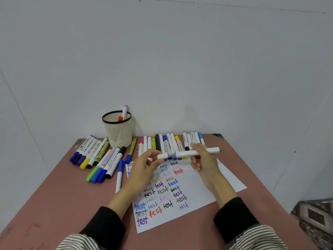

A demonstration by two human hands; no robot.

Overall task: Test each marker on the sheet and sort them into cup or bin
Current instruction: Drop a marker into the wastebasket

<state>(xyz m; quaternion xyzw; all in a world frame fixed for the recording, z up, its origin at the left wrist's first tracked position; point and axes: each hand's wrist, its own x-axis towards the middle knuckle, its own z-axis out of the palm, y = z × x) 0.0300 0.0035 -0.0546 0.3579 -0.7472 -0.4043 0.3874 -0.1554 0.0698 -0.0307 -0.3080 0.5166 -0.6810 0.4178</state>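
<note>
- Marker [189, 153], white-bodied with a grey band near its middle, is lying level in the air between my two hands, just above the far end of the sheet [201, 188].
- I am holding its right half in my right hand [202, 157], fingers curled round the barrel, with the marker's far end sticking out past my knuckles.
- I am pinching its left end with my left hand [144, 166], thumb and fingertips closing on the white cap there.
- Under both wrists the sheet is lying flat on the reddish table [54, 204], covered with the word "test" in many colours.
- Just beyond my hands a row of markers [171, 141] is lying side by side along the table's far edge.
- Off to the left of my left hand a second group of markers [97, 156] is lying fanned out, and one blue-capped marker [119, 175] is resting alone beside the sheet.
- Behind that group the cream mesh cup [118, 131] is standing upright against the wall, holding a pink-capped marker [124, 112] and a red one.
</note>
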